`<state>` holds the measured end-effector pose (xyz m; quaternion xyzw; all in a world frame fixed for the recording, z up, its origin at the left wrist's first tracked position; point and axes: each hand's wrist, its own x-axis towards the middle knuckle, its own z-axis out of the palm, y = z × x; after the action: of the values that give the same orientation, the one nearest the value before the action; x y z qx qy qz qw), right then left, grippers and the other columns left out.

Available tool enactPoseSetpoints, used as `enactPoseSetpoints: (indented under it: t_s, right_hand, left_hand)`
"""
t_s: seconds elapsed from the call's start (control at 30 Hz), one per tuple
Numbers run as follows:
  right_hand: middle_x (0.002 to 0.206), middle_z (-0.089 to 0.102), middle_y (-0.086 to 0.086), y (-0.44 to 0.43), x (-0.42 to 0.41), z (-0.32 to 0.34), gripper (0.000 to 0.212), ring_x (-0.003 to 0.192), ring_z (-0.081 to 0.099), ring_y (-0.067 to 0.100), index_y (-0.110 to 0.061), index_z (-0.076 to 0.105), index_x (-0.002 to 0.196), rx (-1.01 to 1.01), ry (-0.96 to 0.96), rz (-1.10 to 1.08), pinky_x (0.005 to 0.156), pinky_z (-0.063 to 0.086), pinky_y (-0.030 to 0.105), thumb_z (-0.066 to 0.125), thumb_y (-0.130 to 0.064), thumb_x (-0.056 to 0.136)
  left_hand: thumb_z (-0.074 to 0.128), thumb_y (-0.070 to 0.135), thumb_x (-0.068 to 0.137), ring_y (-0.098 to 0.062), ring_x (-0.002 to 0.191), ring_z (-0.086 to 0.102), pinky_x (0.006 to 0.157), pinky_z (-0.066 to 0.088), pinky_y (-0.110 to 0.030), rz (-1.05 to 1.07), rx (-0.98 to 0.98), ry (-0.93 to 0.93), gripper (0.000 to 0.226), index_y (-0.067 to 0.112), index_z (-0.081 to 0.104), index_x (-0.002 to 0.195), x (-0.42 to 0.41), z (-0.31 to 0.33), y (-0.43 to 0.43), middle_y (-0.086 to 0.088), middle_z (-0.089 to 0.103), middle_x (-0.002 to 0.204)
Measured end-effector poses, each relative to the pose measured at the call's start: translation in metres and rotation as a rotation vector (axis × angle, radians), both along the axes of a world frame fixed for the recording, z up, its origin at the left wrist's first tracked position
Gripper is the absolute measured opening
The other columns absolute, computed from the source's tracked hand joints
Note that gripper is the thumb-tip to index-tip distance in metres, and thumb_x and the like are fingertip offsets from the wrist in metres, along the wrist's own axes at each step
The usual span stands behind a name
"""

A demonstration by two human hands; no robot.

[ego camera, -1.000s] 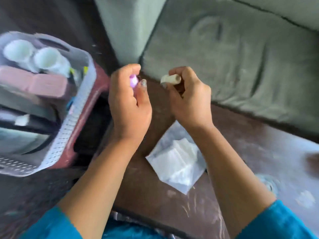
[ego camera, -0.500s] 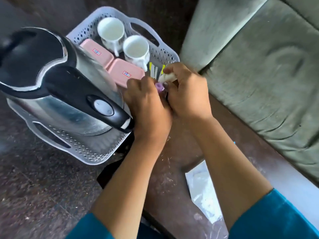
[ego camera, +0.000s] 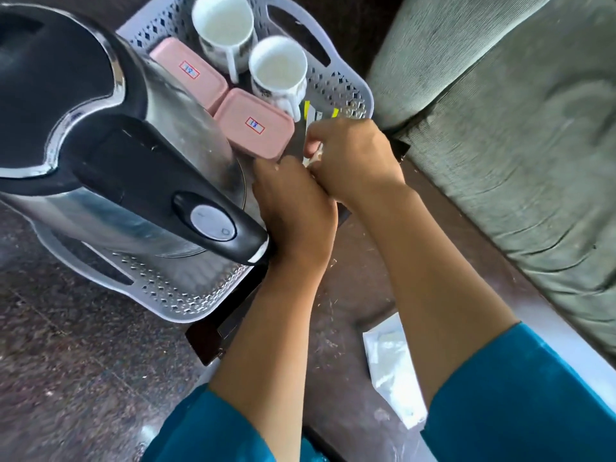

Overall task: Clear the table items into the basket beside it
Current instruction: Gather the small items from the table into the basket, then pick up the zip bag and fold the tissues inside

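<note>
A grey perforated basket point(ego camera: 336, 85) stands to the left of the dark wooden table point(ego camera: 346, 315). It holds a steel kettle with a black handle point(ego camera: 133, 155), two white mugs point(ego camera: 253, 48) and two pink lidded boxes point(ego camera: 230, 111). My left hand point(ego camera: 296, 211) reaches down into the basket beside the kettle handle, fingers curled; what it holds is hidden. My right hand point(ego camera: 353, 158) is over the basket's right edge, pinching a small cream-coloured piece point(ego camera: 313, 158). A clear plastic packet point(ego camera: 393, 365) lies on the table near my right sleeve.
A grey-green sofa point(ego camera: 506, 135) runs along the table's far right side. Dark speckled floor point(ego camera: 66, 361) lies below and to the left of the basket. Yellow-and-white sachets point(ego camera: 320, 113) stick up at the basket's right wall.
Both hands have gone from above the table to the basket and lowered into it beside the pink boxes. The purple item in my left hand is no longer visible.
</note>
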<state>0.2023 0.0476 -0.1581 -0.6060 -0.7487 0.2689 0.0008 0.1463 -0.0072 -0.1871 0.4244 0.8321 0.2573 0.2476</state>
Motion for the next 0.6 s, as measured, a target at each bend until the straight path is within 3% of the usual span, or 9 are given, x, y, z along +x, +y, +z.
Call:
enactPoseSetpoints:
  t_s: [0.07, 0.2, 0.37, 0.5, 0.6]
  right_hand:
    - [0.103, 0.065, 0.007, 0.004, -0.002, 0.000, 0.022, 0.092, 0.061, 0.032, -0.022, 0.066, 0.099, 0.017, -0.076, 0.029, 0.070, 0.048, 0.030, 0.055, -0.013, 0.082]
    - [0.115, 0.063, 0.007, 0.009, -0.004, 0.000, 0.030, 0.102, 0.060, 0.031, -0.026, 0.063, 0.113, 0.020, -0.188, 0.095, 0.069, 0.044, 0.030, 0.051, -0.016, 0.088]
    - [0.117, 0.063, 0.000, -0.003, 0.015, 0.007, 0.032, 0.105, 0.059, 0.027, -0.040, 0.061, 0.113, 0.003, -0.024, 0.090, 0.075, 0.047, 0.031, 0.047, -0.027, 0.088]
    - [0.103, 0.070, -0.001, -0.028, 0.061, 0.014, 0.029, 0.099, 0.062, 0.021, -0.026, 0.066, 0.104, 0.260, 0.173, -0.137, 0.080, 0.048, 0.034, 0.048, -0.031, 0.082]
    - [0.099, 0.071, -0.003, -0.057, 0.115, 0.010, 0.026, 0.099, 0.062, 0.017, -0.020, 0.068, 0.100, 0.353, 0.210, -0.362, 0.082, 0.045, 0.032, 0.055, -0.030, 0.080]
  left_hand:
    - [0.036, 0.008, 0.079, -0.035, 0.092, 0.055, 0.074, 0.031, -0.036, -0.089, -0.116, 0.058, 0.026, 0.000, 0.059, 0.089, -0.001, -0.005, 0.002, -0.020, 0.062, 0.104]
    - [0.037, 0.010, 0.082, -0.038, 0.100, 0.053, 0.083, 0.035, -0.035, -0.114, -0.112, 0.095, 0.028, 0.003, 0.058, 0.098, -0.001, -0.006, 0.002, -0.019, 0.060, 0.110]
    - [0.034, 0.017, 0.087, -0.034, 0.111, 0.045, 0.090, 0.024, -0.032, -0.136, 0.018, 0.294, 0.032, 0.007, 0.054, 0.111, 0.008, 0.009, -0.010, -0.017, 0.053, 0.119]
    - [0.038, 0.015, 0.083, -0.036, 0.107, 0.049, 0.090, 0.028, -0.035, -0.241, 0.265, 0.231, 0.034, 0.005, 0.057, 0.108, 0.042, 0.027, -0.021, -0.020, 0.056, 0.113]
    - [0.038, 0.013, 0.080, -0.037, 0.108, 0.049, 0.090, 0.031, -0.035, -0.435, 0.319, 0.095, 0.037, 0.003, 0.056, 0.111, 0.085, 0.030, -0.037, -0.021, 0.056, 0.113]
